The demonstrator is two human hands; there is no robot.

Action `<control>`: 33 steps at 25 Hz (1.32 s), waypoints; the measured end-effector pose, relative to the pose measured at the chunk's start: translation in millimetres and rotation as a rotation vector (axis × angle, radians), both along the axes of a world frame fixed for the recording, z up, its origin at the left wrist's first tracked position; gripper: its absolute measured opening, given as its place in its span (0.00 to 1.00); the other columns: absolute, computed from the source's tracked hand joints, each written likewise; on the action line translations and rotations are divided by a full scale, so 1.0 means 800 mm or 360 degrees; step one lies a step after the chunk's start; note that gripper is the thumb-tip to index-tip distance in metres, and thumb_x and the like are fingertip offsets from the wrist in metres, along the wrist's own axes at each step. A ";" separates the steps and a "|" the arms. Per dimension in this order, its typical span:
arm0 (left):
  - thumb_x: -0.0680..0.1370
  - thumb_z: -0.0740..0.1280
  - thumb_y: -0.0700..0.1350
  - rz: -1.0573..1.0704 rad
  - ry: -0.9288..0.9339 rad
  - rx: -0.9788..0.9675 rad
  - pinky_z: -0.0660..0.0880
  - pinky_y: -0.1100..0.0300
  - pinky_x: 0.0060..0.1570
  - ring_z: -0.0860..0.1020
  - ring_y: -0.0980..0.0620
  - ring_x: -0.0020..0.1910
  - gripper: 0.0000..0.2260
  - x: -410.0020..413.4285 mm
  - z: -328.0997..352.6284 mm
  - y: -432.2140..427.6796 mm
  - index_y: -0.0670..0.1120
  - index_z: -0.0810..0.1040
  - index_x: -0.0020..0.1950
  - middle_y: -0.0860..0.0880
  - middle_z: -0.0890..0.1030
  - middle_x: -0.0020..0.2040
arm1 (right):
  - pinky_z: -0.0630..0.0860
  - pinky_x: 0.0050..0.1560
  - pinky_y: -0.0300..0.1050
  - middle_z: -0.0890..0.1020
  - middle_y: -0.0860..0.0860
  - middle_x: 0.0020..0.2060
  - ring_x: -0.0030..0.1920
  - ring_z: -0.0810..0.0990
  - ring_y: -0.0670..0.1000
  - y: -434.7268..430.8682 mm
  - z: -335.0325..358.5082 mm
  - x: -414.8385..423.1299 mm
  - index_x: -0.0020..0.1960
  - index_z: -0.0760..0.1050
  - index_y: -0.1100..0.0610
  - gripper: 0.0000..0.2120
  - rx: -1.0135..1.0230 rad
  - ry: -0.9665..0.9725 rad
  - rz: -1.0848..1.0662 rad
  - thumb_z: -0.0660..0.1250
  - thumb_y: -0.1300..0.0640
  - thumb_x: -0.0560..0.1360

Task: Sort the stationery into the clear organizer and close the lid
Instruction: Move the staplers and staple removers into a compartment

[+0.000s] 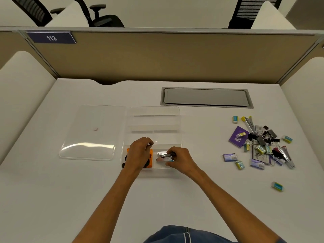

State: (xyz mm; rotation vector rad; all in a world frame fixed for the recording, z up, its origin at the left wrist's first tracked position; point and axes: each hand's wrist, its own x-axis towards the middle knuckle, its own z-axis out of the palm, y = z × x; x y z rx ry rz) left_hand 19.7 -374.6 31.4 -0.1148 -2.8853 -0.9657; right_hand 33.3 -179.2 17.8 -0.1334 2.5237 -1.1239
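Observation:
The clear organizer (pixel 154 120) sits open at the desk's middle, its lid (pixel 91 132) lying flat to its left. In its nearest compartments, my left hand (pixel 138 153) hovers with curled fingers over an orange and black item (pixel 149 152), pinching something small that I cannot make out. My right hand (pixel 182 159) grips a silver stapler (pixel 164 157) lying in the front right compartment. A pile of stationery (pixel 263 142) lies at the right: binder clips, staple boxes, erasers, staplers, a purple packet.
A grey cable hatch (pixel 206 97) is set into the desk behind the organizer. A stray eraser (pixel 277 186) lies near the right front. Cubicle partitions stand at the back and sides. The organizer's rear compartments hold nothing.

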 end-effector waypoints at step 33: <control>0.77 0.67 0.35 -0.0501 0.0088 0.0171 0.78 0.53 0.53 0.80 0.49 0.51 0.08 -0.035 0.010 0.156 0.43 0.79 0.54 0.48 0.81 0.53 | 0.78 0.52 0.51 0.83 0.56 0.49 0.50 0.80 0.55 0.274 0.042 0.012 0.54 0.81 0.61 0.10 0.0267 0.0430 -0.0594 0.72 0.58 0.74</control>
